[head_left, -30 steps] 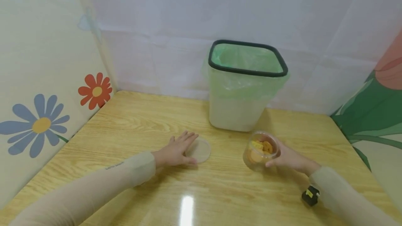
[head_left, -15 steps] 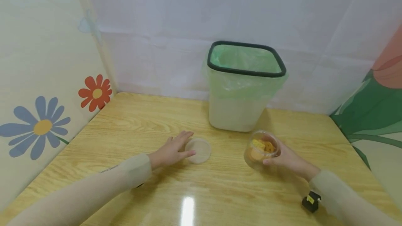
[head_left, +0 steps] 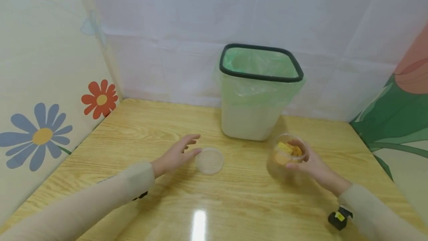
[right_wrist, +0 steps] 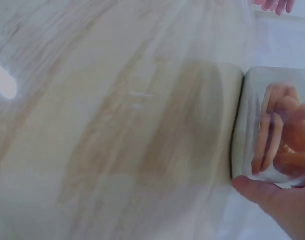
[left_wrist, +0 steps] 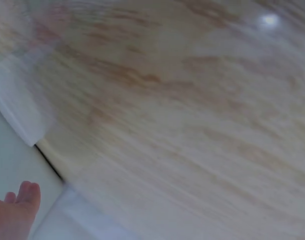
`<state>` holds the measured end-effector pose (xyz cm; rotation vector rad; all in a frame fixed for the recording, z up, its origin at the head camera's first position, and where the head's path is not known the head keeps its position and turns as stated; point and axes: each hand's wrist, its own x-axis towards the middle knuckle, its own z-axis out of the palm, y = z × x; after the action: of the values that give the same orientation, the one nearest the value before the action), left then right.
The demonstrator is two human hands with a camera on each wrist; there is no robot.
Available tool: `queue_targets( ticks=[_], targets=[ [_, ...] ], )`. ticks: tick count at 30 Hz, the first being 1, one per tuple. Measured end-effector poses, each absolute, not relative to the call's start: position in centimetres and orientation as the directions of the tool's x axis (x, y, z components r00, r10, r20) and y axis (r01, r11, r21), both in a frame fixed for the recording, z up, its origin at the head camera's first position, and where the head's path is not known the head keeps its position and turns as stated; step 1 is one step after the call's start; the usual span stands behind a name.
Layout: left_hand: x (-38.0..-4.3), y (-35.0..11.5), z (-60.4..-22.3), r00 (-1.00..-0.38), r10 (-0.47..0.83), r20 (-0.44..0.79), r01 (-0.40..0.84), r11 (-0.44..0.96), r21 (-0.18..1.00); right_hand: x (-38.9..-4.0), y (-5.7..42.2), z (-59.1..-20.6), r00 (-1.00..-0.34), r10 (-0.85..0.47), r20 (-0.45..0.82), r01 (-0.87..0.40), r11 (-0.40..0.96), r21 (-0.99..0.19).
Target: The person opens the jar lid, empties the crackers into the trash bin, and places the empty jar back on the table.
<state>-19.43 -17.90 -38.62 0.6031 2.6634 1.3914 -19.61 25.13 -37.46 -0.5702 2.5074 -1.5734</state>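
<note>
My right hand (head_left: 312, 164) grips a clear round plastic tub (head_left: 279, 166) from its right side, thumb in front. Inside the tub lie cookie-like pieces (head_left: 288, 150), yellow and orange. Part of the right hand (right_wrist: 272, 200) and the pieces (right_wrist: 287, 125) appear at the right edge of the right wrist view. A translucent round lid (head_left: 214, 163) lies flat on the table. Just left of it is my left hand (head_left: 175, 156), fingers extended and holding nothing; whether the thumb tip touches the lid's edge cannot be told. The left wrist view shows only a bit of the left hand (left_wrist: 15, 212).
A pale bin (head_left: 247, 118) with a black rim and green bag liner stands at the back, behind the tub and lid. The wood-grain table (head_left: 150, 122) meets a white cloth (head_left: 174, 66) behind and flower-printed panels at both sides.
My left hand has drawn left off the lid, uncovering it. The right hand, still gripping the tub, has moved a little to the right with it.
</note>
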Motion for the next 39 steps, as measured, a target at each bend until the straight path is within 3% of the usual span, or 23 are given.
queue_targets(
  ticks=[9,20,29,39],
  targets=[
    [-20.0,-18.5,-36.8,-0.949,0.292,0.119,0.231,0.390,0.891,-19.0,25.5,-35.4,-0.938,-0.323,0.129,-0.264,0.418,-0.869],
    [-20.1,-18.9,-35.5,-0.955,0.251,0.158,0.246,0.376,0.893,-18.5,25.9,-34.3,-0.941,-0.283,0.187,-0.284,0.356,-0.890],
    [-20.2,-19.2,-34.8,-0.956,0.234,0.176,0.257,0.384,0.887,-18.4,26.0,-33.2,-0.940,-0.295,0.174,-0.286,0.396,-0.873],
    [-20.3,-19.3,-33.7,-0.952,0.236,0.193,0.271,0.368,0.889,-18.4,26.5,-32.4,-0.933,-0.298,0.199,-0.293,0.311,-0.904]
  ],
)
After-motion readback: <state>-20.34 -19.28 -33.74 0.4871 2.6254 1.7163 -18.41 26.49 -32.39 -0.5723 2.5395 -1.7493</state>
